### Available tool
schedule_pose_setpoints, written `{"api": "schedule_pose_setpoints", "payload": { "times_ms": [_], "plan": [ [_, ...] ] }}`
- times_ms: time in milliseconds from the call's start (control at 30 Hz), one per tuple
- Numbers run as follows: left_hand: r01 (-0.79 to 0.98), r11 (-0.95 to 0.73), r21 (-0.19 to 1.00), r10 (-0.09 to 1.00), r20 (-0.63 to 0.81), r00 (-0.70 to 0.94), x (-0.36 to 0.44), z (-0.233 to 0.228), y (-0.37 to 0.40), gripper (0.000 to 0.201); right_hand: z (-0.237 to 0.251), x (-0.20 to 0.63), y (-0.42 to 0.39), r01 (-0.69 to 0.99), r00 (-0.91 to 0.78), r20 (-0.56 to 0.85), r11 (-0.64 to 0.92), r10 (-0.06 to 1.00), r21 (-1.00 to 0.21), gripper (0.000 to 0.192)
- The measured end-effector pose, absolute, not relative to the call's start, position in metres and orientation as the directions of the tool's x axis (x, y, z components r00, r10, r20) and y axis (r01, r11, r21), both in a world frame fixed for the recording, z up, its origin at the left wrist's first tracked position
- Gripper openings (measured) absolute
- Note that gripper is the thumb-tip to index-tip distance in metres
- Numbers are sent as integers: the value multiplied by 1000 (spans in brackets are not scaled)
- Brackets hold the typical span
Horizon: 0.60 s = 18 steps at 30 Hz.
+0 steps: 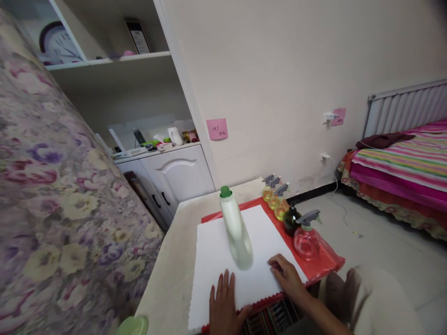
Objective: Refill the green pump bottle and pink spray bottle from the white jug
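A tall pale green plastic bottle (237, 232) with a grip in its side stands on a white sheet (209, 260) with scalloped edges. Its cap is off and a darker green spout shows at the neck. My left hand (225, 300) lies flat on the sheet in front of the bottle, fingers stretched. To the bottle's right, my right hand (287, 278) rests on the sheet with its fingers loosely bent and nothing visible in them. Neither hand touches the bottle. A pale green round object (133, 325), partly cut off, sits at the lower left table edge.
Along the right side, on red plastic (328, 258), stand a pink spray bottle (307, 243), a dark green round bottle (291, 221) and several yellow spray bottles (280, 208). A floral curtain (70, 209) hangs left; a cabinet (178, 181) and wall lie behind the table (167, 265).
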State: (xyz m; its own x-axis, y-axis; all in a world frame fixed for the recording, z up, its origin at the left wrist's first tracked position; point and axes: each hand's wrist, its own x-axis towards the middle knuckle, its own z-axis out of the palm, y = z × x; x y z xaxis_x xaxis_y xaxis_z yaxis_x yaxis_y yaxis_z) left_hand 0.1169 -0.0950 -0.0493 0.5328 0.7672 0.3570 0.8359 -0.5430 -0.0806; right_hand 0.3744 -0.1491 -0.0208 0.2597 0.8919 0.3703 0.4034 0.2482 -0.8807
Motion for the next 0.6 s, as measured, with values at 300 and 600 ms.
{"api": "schedule_pose_setpoints", "payload": {
  "times_ms": [300,600],
  "plan": [
    [824,-561,-72,750,377,544,117,-45,-99,85,-31,377,-147,443,247,379,244,892,-863,14],
    [830,-556,-43,775,334,536,118,-41,-104,86,-34,377,-149,501,213,413,264,885,-824,15]
  ]
}}
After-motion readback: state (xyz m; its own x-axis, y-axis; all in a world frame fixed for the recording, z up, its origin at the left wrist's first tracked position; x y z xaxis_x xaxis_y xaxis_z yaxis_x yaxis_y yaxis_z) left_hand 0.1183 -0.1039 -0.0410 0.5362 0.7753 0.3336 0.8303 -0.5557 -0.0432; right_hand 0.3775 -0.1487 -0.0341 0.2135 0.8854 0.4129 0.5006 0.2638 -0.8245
